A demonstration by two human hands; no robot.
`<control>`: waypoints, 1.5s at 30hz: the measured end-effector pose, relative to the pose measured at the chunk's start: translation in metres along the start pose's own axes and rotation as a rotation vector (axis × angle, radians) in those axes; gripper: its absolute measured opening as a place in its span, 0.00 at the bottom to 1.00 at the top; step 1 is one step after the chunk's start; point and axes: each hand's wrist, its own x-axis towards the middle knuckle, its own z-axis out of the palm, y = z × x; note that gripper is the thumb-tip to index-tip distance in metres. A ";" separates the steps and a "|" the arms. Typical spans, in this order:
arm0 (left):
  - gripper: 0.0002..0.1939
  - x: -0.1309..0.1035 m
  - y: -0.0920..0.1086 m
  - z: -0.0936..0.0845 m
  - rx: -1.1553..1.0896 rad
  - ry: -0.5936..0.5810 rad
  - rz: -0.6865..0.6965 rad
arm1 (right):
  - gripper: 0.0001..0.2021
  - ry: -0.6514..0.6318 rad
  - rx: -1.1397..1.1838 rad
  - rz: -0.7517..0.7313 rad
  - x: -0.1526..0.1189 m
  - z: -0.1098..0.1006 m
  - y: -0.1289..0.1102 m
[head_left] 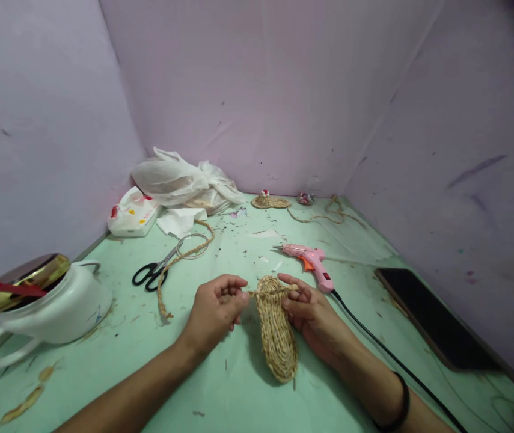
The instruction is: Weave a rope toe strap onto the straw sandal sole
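Note:
A small slipper sole (278, 337) of coiled, woven straw cord stands out between my hands, its toe end pointing away from me. A short braided straw cord (271, 293) lies across its far part. My left hand (220, 304) is closed in a pinch on the cord's left end, just left of the sole. My right hand (313, 310) grips the sole's right edge, with its fingers around the cord's right end. Beyond my right hand lies a pink glue gun (308, 261), nozzle pointing left.
Black-handled scissors (160, 270) and a loose braided cord (163, 297) lie left of centre. A white pot (67, 304) stands at left, a phone (432, 319) at right. Along the back are a plastic bag (184, 180), a finished-looking straw slipper (270, 202) and a tissue pack (133, 213).

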 end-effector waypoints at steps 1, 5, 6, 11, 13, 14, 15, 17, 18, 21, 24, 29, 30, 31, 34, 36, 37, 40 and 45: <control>0.14 -0.001 -0.001 0.000 0.011 -0.008 0.027 | 0.25 0.007 0.007 0.004 0.000 0.001 0.000; 0.11 -0.003 -0.006 0.004 0.108 0.032 0.168 | 0.25 0.016 0.041 0.017 -0.001 0.003 -0.001; 0.08 -0.003 -0.008 0.004 0.139 0.053 0.188 | 0.26 0.013 0.045 0.022 -0.001 0.003 -0.001; 0.03 -0.002 -0.005 0.007 0.072 0.065 0.082 | 0.28 -0.018 0.064 0.032 0.000 0.001 0.002; 0.04 0.000 -0.003 0.008 -0.019 0.054 -0.034 | 0.29 -0.034 0.085 0.027 -0.001 0.003 0.003; 0.05 0.000 -0.003 0.008 -0.067 0.040 -0.081 | 0.29 -0.049 0.093 0.028 -0.002 0.005 0.003; 0.06 0.001 -0.004 0.008 -0.114 0.023 -0.117 | 0.29 -0.069 0.095 0.031 -0.003 0.007 0.004; 0.07 0.002 -0.006 0.008 -0.195 -0.007 -0.163 | 0.29 -0.105 0.066 0.037 -0.005 0.011 0.006; 0.07 0.003 -0.008 0.007 -0.221 -0.014 -0.182 | 0.29 -0.113 0.035 0.031 -0.006 0.012 0.008; 0.06 0.006 -0.012 0.006 -0.216 -0.019 -0.231 | 0.29 -0.078 -0.078 -0.019 -0.007 0.013 0.014; 0.04 0.008 -0.013 0.006 -0.144 -0.037 -0.258 | 0.29 -0.005 -0.183 -0.065 -0.007 0.011 0.017; 0.02 0.010 -0.011 0.008 -0.068 -0.063 -0.282 | 0.29 0.045 -0.387 -0.117 -0.007 0.008 0.017; 0.02 0.010 -0.011 0.008 -0.060 -0.068 -0.285 | 0.28 0.042 -0.406 -0.116 -0.007 0.009 0.017; 0.03 0.010 -0.010 0.008 -0.054 -0.072 -0.288 | 0.28 0.039 -0.417 -0.113 -0.007 0.009 0.018; 0.04 0.011 -0.010 0.009 -0.039 -0.088 -0.297 | 0.28 0.041 -0.454 -0.101 -0.008 0.010 0.018; 0.05 0.011 -0.010 0.009 -0.028 -0.099 -0.299 | 0.28 0.054 -0.492 -0.100 -0.009 0.011 0.019; 0.05 0.012 -0.010 0.009 -0.023 -0.104 -0.300 | 0.28 0.060 -0.512 -0.100 -0.009 0.012 0.019; 0.05 0.012 -0.010 0.008 -0.016 -0.115 -0.300 | 0.28 0.080 -0.549 -0.109 -0.008 0.012 0.020; 0.04 0.009 -0.008 0.006 -0.049 -0.133 -0.288 | 0.27 0.120 -0.544 -0.107 -0.005 0.012 0.018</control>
